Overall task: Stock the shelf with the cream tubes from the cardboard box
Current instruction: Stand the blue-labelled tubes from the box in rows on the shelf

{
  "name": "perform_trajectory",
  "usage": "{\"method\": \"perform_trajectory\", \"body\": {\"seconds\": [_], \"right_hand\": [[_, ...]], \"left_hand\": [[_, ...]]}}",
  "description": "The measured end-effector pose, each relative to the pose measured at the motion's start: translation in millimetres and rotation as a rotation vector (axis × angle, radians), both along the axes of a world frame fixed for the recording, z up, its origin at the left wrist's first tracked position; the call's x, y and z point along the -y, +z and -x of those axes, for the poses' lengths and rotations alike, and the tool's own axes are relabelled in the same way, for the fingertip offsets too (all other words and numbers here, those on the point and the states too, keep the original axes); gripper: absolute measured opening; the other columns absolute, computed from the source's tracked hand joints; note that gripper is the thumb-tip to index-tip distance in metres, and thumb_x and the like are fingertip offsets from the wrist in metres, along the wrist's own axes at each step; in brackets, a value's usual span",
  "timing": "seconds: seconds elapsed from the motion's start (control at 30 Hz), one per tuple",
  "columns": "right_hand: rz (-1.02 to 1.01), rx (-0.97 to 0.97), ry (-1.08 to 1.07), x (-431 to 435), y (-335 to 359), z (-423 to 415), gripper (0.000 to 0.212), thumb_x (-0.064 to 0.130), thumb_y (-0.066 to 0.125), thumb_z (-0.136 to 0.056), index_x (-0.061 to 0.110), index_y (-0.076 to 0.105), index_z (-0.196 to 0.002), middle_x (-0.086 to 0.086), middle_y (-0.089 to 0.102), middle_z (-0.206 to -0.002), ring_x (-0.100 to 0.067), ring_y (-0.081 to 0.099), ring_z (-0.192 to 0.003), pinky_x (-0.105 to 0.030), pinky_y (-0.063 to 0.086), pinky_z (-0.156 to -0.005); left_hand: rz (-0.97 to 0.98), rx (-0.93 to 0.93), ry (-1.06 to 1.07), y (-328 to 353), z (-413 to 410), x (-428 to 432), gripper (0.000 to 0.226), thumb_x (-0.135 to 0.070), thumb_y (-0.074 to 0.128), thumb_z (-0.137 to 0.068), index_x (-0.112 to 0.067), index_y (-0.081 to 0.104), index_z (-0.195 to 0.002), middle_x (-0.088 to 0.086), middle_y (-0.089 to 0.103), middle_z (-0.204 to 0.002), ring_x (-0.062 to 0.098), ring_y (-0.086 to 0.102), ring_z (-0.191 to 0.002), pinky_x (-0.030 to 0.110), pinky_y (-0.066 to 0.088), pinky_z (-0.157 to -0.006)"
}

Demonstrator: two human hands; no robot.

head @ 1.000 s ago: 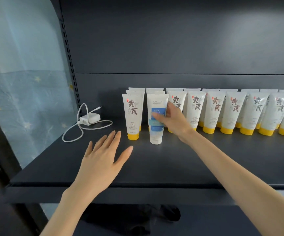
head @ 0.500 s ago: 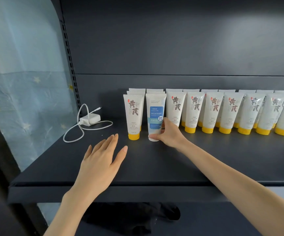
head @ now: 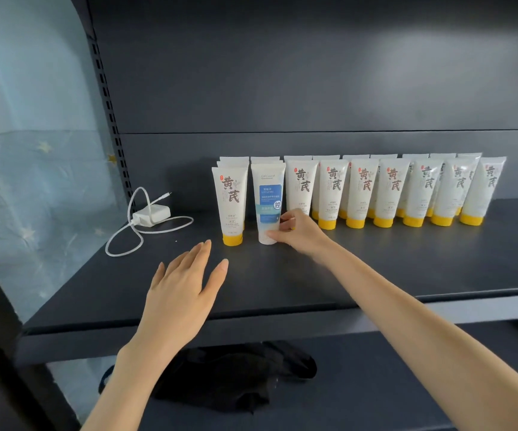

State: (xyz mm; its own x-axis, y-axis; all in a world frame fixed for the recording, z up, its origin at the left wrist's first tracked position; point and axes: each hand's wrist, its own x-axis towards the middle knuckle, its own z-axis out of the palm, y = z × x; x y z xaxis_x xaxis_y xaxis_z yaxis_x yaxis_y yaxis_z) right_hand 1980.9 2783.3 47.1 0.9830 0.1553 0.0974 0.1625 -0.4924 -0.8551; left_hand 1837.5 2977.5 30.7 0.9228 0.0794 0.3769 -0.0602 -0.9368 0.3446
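Observation:
A white tube with a blue label stands cap-down on the dark shelf, second from the left in the front row. My right hand pinches its lower end with thumb and fingers. To its left stands a white tube with a yellow cap. Several more yellow-capped tubes line up to the right, with another row behind. My left hand hovers flat over the shelf front, fingers spread, holding nothing. The cardboard box is out of view.
A white charger with its coiled cable lies on the shelf left of the tubes. A black cloth lies on the shelf below. A perforated upright bounds the shelf on the left, beside a blue starred curtain.
My right hand slid down from the blue-label tube's middle to its lower end, and the tube now stands in line with the front row. My left hand barely moved.

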Motion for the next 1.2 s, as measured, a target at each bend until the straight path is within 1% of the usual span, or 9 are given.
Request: {"method": "perform_trajectory", "body": {"seconds": [0.13, 0.2, 0.27, 0.4, 0.7, 0.8, 0.97, 1.1, 1.2], "right_hand": [[0.209, 0.038, -0.010, 33, 7, 39, 0.055, 0.042, 0.058, -0.090, 0.016, 0.040, -0.135, -0.002, 0.051, -0.131, -0.015, 0.051, -0.105, -0.024, 0.040, -0.078], [0.335, 0.132, -0.065, 54, 8, 63, 0.054, 0.047, 0.051, -0.092, 0.018, 0.041, -0.137, -0.001, 0.047, -0.139, -0.018, 0.048, -0.119, -0.028, 0.042, -0.088], [0.454, 0.207, -0.153, 77, 6, 89, 0.058, 0.052, 0.044, -0.094, 0.020, 0.037, -0.142, 0.001, 0.040, -0.146, -0.019, 0.040, -0.131, -0.039, 0.039, -0.101], [0.636, 0.294, -0.303, 122, -5, 135, 0.065, 0.058, 0.035, -0.094, 0.021, 0.027, -0.148, 0.003, 0.029, -0.153, -0.017, 0.026, -0.140, -0.042, 0.030, -0.110], [0.774, 0.196, -0.489, 242, -48, 213, 0.064, 0.056, 0.023, -0.095, 0.027, 0.011, -0.151, 0.006, 0.010, -0.159, -0.017, 0.007, -0.146, -0.047, 0.010, -0.116], [0.795, 0.128, -0.515, 283, -67, 240, 0.071, 0.063, 0.016, -0.090, 0.028, 0.007, -0.151, 0.008, 0.008, -0.159, -0.016, 0.006, -0.146, -0.047, 0.008, -0.116], [0.841, 0.002, -0.596, 353, -93, 278, 0.083, 0.069, 0.006, -0.078, 0.029, 0.003, -0.151, 0.006, 0.005, -0.159, -0.018, 0.006, -0.147, -0.048, 0.009, -0.116], [0.878, -0.072, -0.640, 386, -113, 298, 0.089, 0.070, 0.002, -0.074, 0.027, 0.006, -0.151, 0.003, 0.005, -0.159, -0.020, 0.005, -0.147, -0.052, 0.010, -0.116], [0.874, -0.127, -0.676, 399, -133, 310, 0.085, 0.069, 0.004, -0.077, 0.028, 0.007, -0.151, 0.003, 0.005, -0.160, -0.021, 0.005, -0.147, -0.052, 0.008, -0.115]], "left_hand": [[0.028, 0.008, -0.053, -8, 5, 12, 0.061, -0.050, 0.026, -0.094, -0.023, 0.027, -0.148, -0.003, 0.034, -0.152, 0.015, 0.028, -0.141, 0.042, 0.015, -0.116], [0.040, -0.002, -0.092, -11, 8, 22, 0.061, -0.049, 0.025, -0.094, -0.022, 0.026, -0.149, -0.003, 0.032, -0.153, 0.015, 0.025, -0.142, 0.043, 0.013, -0.116], [0.018, -0.009, -0.123, -13, 9, 34, 0.063, -0.051, 0.022, -0.093, -0.023, 0.022, -0.149, -0.003, 0.029, -0.154, 0.015, 0.022, -0.143, 0.044, 0.011, -0.116], [-0.050, 0.004, -0.154, -13, 18, 62, 0.074, -0.058, 0.010, -0.086, -0.023, 0.019, -0.150, -0.004, 0.026, -0.155, 0.014, 0.018, -0.144, 0.048, 0.008, -0.117], [-0.009, 0.042, -0.160, -16, 51, 143, 0.085, -0.064, 0.004, -0.078, -0.022, 0.021, -0.150, -0.002, 0.025, -0.156, 0.017, 0.017, -0.145, 0.052, 0.008, -0.116], [-0.027, 0.053, -0.165, -29, 67, 183, 0.083, -0.069, 0.001, -0.086, -0.021, 0.026, -0.149, -0.001, 0.029, -0.154, 0.018, 0.021, -0.144, 0.050, 0.011, -0.117], [-0.121, 0.028, -0.211, -54, 89, 240, 0.096, -0.070, -0.017, -0.078, -0.020, 0.025, -0.149, 0.000, 0.029, -0.154, 0.021, 0.025, -0.143, 0.050, 0.013, -0.115], [-0.171, -0.029, -0.273, -70, 92, 274, 0.087, -0.067, -0.005, -0.082, -0.020, 0.025, -0.149, 0.001, 0.031, -0.153, 0.022, 0.026, -0.143, 0.052, 0.016, -0.114], [-0.217, -0.097, -0.341, -86, 86, 295, 0.081, -0.068, 0.002, -0.087, -0.020, 0.022, -0.150, 0.001, 0.027, -0.155, 0.022, 0.023, -0.143, 0.052, 0.015, -0.115]]}}
